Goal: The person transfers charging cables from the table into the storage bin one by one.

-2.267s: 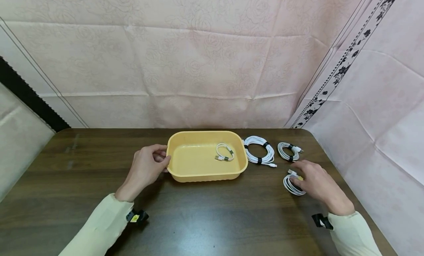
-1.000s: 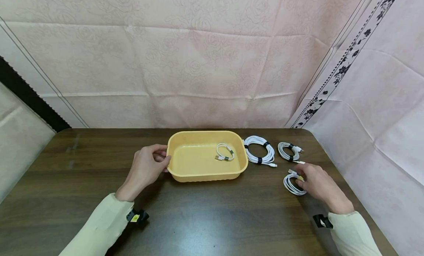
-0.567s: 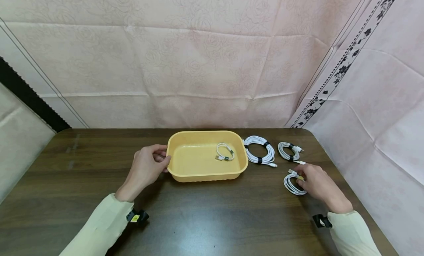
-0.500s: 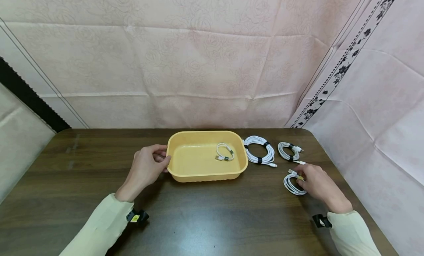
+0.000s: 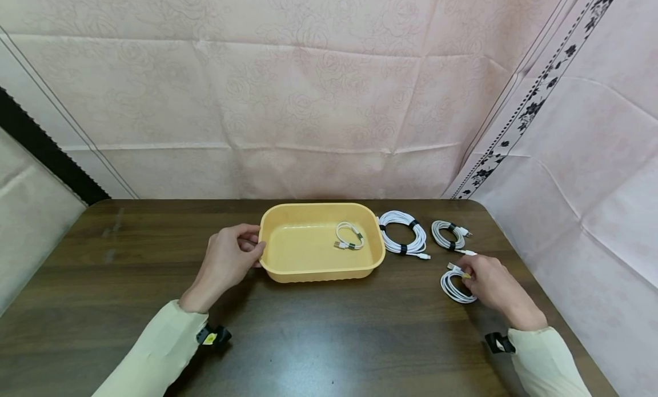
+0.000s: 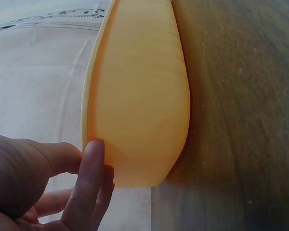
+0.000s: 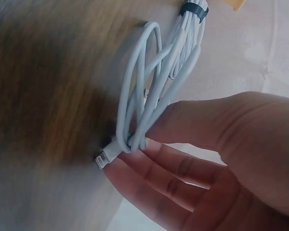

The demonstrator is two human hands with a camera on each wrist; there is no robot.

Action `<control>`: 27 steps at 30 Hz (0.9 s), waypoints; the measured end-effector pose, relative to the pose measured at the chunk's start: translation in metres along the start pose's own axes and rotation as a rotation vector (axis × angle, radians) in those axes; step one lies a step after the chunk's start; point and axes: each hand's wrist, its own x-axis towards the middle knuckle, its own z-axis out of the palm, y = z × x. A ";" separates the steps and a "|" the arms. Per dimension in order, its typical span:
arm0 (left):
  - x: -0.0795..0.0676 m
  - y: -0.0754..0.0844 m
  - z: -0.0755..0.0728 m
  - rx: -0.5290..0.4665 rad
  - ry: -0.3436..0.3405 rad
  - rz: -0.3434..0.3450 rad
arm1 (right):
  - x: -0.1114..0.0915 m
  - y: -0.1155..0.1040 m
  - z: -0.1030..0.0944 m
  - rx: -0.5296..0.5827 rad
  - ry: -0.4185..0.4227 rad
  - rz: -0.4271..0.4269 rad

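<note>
Left hand (image 5: 226, 254) grips the yellow box (image 5: 303, 248) at its left end, rim pinched b/w thumb & fingers, w/ fingertips on the outer wall. Box sits upright abt mid-worktop (image 5: 319, 334), toward the far edge. In its right half lies a small cable (image 5: 341, 245), looped & tied w/ dark bands. Right hand (image 5: 490, 283), well to the right of the box, pinches a coiled white cable (image 5: 452, 287) b/w thumb & fingers; a bit of yellow shows by the fingertips, & a plug pokes out on the coil's far side. Can't tell if that coil's off the worktop at all. Just far of it is a medium coil (image 5: 437, 237) w/ black straps, one white plug end reaching close to the right hand. Big coil (image 5: 420, 235), also strapped, lies b/w box & medium coil, right by the box's right end, can't tell if touching. Pale sleeves (image 5: 149, 357) on both arms, black gadget (image 5: 222, 334) at each cuff. Pale floral cloth (image 5: 308, 100) hangs beyond the far edge
</note>
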 end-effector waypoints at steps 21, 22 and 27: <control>-0.001 -0.001 0.000 0.004 0.006 0.019 | 0.000 0.000 -0.003 -0.001 -0.003 -0.004; -0.001 -0.001 0.000 0.003 0.006 0.020 | -0.001 0.000 -0.003 -0.002 0.000 -0.003; -0.001 -0.001 -0.001 -0.001 0.005 0.017 | -0.001 0.000 -0.003 -0.002 0.014 -0.014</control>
